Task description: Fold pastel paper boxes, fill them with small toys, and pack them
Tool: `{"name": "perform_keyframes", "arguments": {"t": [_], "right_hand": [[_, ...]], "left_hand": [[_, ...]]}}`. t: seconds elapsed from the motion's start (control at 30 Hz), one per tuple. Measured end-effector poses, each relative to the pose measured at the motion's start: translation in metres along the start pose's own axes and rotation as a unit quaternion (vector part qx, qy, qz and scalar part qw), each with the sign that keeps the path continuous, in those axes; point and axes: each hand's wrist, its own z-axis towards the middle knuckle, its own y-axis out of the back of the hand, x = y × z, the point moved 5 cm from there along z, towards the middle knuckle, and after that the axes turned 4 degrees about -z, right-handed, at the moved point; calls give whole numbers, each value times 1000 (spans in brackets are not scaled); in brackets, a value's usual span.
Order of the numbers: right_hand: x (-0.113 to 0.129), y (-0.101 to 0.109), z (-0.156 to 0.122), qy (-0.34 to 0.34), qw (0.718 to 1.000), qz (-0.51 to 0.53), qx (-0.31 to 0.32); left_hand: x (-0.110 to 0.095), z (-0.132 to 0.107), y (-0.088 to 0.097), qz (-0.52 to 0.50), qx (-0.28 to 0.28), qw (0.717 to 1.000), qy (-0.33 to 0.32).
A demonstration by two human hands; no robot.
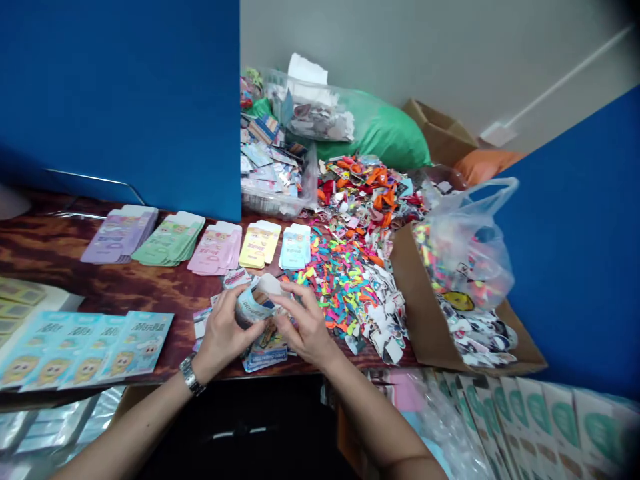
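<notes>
A small light-blue paper box (253,308) with its top open and a white flap raised is between my hands, above the table's front edge. My left hand (227,333) grips its left side, fingers behind and thumb in front. On the right, my right hand (306,325) has its fingers at the flap and its thumb near the opening. What is inside the box is hard to make out. Below my hands lie printed cards (265,357). Behind them stand stacks of flat cartons: light blue (295,247), yellow (260,244), pink (216,248), green (169,239) and purple (120,233).
Colourful small pieces (340,273) heap to the right, beside a cardboard box (425,300) holding a plastic bag (470,247). Light-blue printed packs (145,340) overlap at the front left. A clear bin (310,180) of cards and a green bag (385,130) stand behind.
</notes>
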Motion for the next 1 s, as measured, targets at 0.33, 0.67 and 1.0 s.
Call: {"name": "perform_keyframes", "arguments": {"t": [0.33, 0.67, 1.0], "right_hand": [[-187, 104, -30, -336, 899, -278, 42], [-207, 90, -39, -360, 859, -338, 133], [-202, 104, -38, -395, 823, -382, 144]], "left_hand": [[4, -5, -8, -12, 43, 999, 21], [4, -6, -14, -10, 61, 998, 16], [3, -7, -18, -8, 73, 997, 21]]}}
